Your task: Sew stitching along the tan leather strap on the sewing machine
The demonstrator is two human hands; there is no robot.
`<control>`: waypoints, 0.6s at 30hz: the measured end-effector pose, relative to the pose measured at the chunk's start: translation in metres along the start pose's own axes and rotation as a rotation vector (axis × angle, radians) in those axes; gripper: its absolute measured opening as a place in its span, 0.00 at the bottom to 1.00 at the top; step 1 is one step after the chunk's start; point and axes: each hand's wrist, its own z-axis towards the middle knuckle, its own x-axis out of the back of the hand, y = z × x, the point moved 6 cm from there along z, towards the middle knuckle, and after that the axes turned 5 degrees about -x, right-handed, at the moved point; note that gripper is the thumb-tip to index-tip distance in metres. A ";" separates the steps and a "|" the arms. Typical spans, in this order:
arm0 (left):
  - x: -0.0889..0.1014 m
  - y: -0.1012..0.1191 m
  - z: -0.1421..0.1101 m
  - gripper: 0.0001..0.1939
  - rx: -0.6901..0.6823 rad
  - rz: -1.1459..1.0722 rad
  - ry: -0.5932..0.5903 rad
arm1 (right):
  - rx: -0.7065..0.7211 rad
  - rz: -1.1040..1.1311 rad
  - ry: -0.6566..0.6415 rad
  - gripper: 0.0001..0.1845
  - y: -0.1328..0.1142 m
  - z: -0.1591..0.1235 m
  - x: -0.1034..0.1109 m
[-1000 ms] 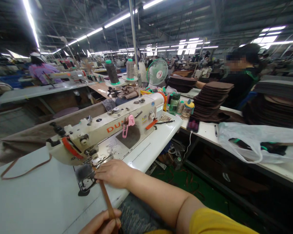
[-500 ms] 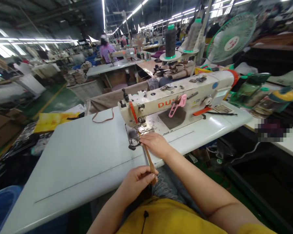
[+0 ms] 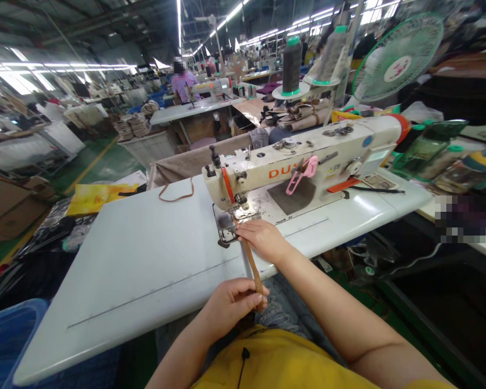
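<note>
A narrow brown strip (image 3: pixel 251 263) runs from the needle area of a white sewing machine (image 3: pixel 259 175) down over the table's front edge. My left hand (image 3: pixel 230 307) pinches this strip between thumb and fingers just past the edge. Closer to the needle, my right hand (image 3: pixel 264 239) lies with fingers stretched out flat on the strip, beside the metal plate (image 3: pixel 228 233). Its fingertips cover part of the strip, and its thumb is hidden. Pink-handled thread snips (image 3: pixel 302 175) rest against the machine's arm. A thin brown loop (image 3: pixel 177 199) lies on the tabletop behind the needle.
The white sewing table (image 3: pixel 146 254) extends to the left. Thread cones (image 3: pixel 291 67), a green fan (image 3: pixel 399 56) and bottles (image 3: pixel 427 140) stand behind and right. At lower left is a blue bin (image 3: pixel 14 335). A person in purple (image 3: pixel 183 84) sits farther back.
The view has swung left and down, bringing both forearms and the tabletop's left side into sight. Both hands keep about the same places on the strip.
</note>
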 end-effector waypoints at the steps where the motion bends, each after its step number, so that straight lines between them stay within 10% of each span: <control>1: -0.001 -0.001 -0.001 0.24 0.010 -0.005 -0.001 | -0.002 -0.001 -0.002 0.11 0.000 0.000 0.000; 18: -0.007 0.005 -0.005 0.19 -0.029 -0.068 -0.003 | -0.001 0.003 0.034 0.12 0.001 -0.001 0.001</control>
